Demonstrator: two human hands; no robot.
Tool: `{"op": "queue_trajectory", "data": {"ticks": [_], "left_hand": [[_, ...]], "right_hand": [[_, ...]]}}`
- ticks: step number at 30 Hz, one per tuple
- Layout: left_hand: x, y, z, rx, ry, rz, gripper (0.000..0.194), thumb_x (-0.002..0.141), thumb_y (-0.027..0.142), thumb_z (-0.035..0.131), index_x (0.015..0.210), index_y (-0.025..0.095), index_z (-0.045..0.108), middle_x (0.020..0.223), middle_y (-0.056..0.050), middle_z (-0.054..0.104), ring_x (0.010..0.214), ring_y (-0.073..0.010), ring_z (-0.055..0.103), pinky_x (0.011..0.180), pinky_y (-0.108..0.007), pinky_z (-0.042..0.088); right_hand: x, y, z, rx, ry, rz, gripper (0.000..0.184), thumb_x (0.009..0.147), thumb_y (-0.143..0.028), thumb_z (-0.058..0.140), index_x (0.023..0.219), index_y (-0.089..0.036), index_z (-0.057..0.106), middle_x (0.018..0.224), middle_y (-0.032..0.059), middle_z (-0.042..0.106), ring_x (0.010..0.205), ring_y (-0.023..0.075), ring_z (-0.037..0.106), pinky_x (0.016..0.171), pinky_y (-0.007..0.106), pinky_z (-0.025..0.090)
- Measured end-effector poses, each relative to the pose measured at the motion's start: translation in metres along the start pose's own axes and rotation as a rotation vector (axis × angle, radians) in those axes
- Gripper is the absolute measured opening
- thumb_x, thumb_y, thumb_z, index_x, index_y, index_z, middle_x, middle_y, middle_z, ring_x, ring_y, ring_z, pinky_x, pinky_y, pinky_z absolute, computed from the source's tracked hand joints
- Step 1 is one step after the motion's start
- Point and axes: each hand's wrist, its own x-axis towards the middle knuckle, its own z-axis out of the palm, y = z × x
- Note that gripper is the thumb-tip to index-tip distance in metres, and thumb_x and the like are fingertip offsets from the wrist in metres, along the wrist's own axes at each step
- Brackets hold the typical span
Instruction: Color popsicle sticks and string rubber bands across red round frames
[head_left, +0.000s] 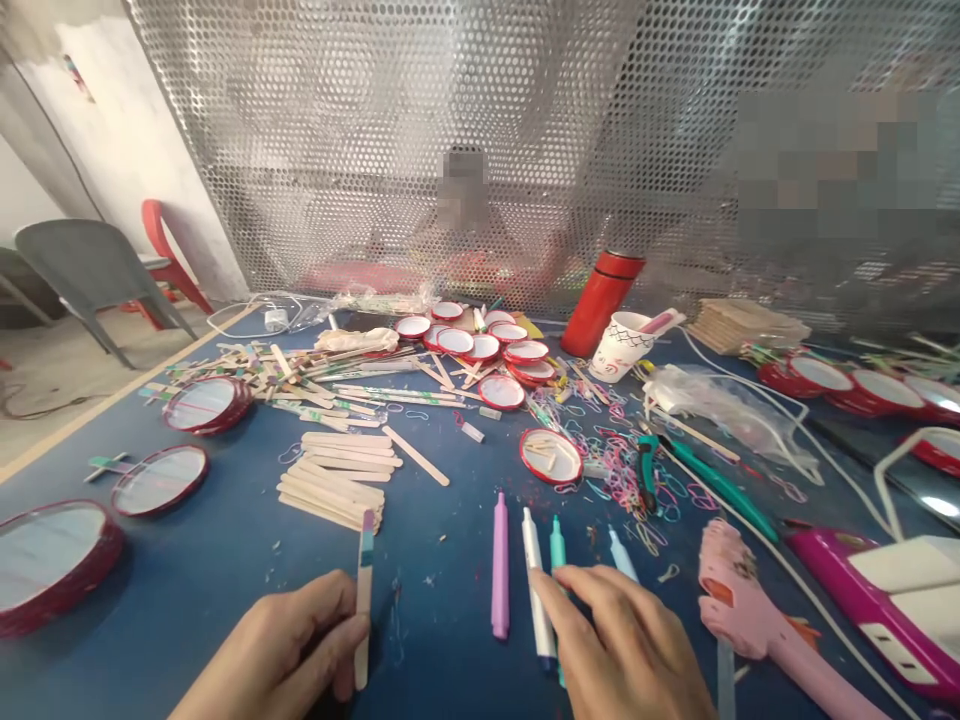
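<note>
My left hand (pixel 311 640) is closed on a wooden craft stick (pixel 363 610), held upright near the table's front edge. The stick's top end is coloured purple and teal. My right hand (pixel 626 635) lies over a row of markers, fingers apart and slightly bent. Its index fingertip is at the white marker (pixel 534 560); a teal marker (pixel 557 545) and a light blue marker (pixel 621 555) are partly hidden beneath it. A purple marker (pixel 500 570) lies to their left. Plain craft sticks (pixel 334 480) are laid in a pile beyond my left hand.
Small red-rimmed drums (pixel 159 480) stand at left. Rubber bands (pixel 630 480), green-handled pliers (pixel 720 485) and a pink glue gun (pixel 739 590) with a cord lie at right. A red flask (pixel 604 300) and a paper cup (pixel 621 345) stand before a perforated metal panel (pixel 360 150).
</note>
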Motion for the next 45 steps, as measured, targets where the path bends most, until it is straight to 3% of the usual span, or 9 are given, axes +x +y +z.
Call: {"op": "queue_trajectory", "data": {"ticks": [8,13,20,24,27,33,40,45], "left_hand": [[-0.009,0.016,-0.004,-0.009,-0.015,0.043,0.025,0.095,0.029,0.048,0.072,0.021,0.051,0.069,0.004,0.069,0.048,-0.0077,0.054,0.044,-0.014,0.039],[-0.014,0.014,-0.004,-0.004,0.012,0.098,0.025,0.094,0.026,0.047,0.07,0.022,0.048,0.068,0.003,0.07,0.051,-0.0095,0.056,0.046,-0.016,0.039],[-0.018,0.008,-0.002,0.054,0.102,0.218,0.026,0.094,0.027,0.047,0.069,0.022,0.051,0.066,0.005,0.067,0.052,-0.0102,0.056,0.051,-0.017,0.04],[-0.018,0.006,-0.001,0.094,0.154,0.28,0.028,0.095,0.026,0.046,0.068,0.023,0.052,0.065,0.004,0.067,0.058,-0.0125,0.06,0.058,-0.019,0.043],[-0.018,0.004,0.001,0.101,0.19,0.303,0.03,0.096,0.028,0.045,0.067,0.023,0.051,0.063,0.004,0.066,0.054,-0.0124,0.057,0.057,-0.02,0.042],[-0.017,0.001,0.002,0.126,0.216,0.316,0.032,0.097,0.03,0.044,0.067,0.023,0.053,0.064,0.004,0.067,0.057,-0.0136,0.059,0.059,-0.021,0.041],[-0.013,-0.005,0.004,0.131,0.22,0.32,0.032,0.097,0.031,0.043,0.067,0.023,0.051,0.06,0.006,0.061,0.051,-0.0123,0.053,0.055,-0.021,0.037],[-0.014,-0.004,0.004,0.158,0.217,0.321,0.034,0.098,0.033,0.042,0.067,0.023,0.053,0.065,0.003,0.066,0.059,-0.0139,0.058,0.06,-0.022,0.038]], "right_hand": [[-0.003,0.016,0.009,-0.051,-0.056,-0.185,0.052,0.078,0.001,0.049,0.121,-0.024,0.063,0.095,0.0038,0.075,0.088,0.0245,0.065,0.071,0.036,0.045],[0.007,0.003,0.001,-0.113,-0.082,-0.178,0.045,0.08,0.003,0.049,0.116,-0.021,0.062,0.093,0.0055,0.072,0.086,0.026,0.063,0.07,0.038,0.04],[0.035,-0.006,-0.012,-0.2,-0.152,-0.302,0.034,0.083,0.006,0.05,0.094,-0.022,0.066,0.077,0.0024,0.066,0.071,0.0244,0.06,0.074,0.039,0.036],[0.037,-0.008,-0.018,-0.164,-0.134,-0.317,0.032,0.088,0.005,0.045,0.093,-0.019,0.066,0.077,0.0024,0.065,0.069,0.0212,0.058,0.074,0.036,0.035],[0.031,-0.012,-0.021,-0.098,-0.072,-0.3,0.031,0.095,0.0,0.041,0.097,-0.019,0.065,0.074,0.0006,0.062,0.068,0.0185,0.057,0.075,0.034,0.037],[0.019,-0.019,-0.023,0.069,0.269,-0.3,0.022,0.098,-0.001,0.046,0.104,-0.016,0.061,0.086,0.0041,0.068,0.077,0.0151,0.065,0.078,0.035,0.05],[0.004,-0.016,-0.019,0.154,0.466,-0.257,0.03,0.085,0.005,0.068,0.105,-0.016,0.061,0.098,0.0051,0.066,0.086,0.0163,0.068,0.076,0.036,0.061],[0.003,-0.018,-0.017,0.228,0.497,-0.25,0.035,0.083,0.007,0.068,0.108,-0.016,0.061,0.098,0.0044,0.065,0.086,0.0166,0.067,0.069,0.035,0.062]]}}
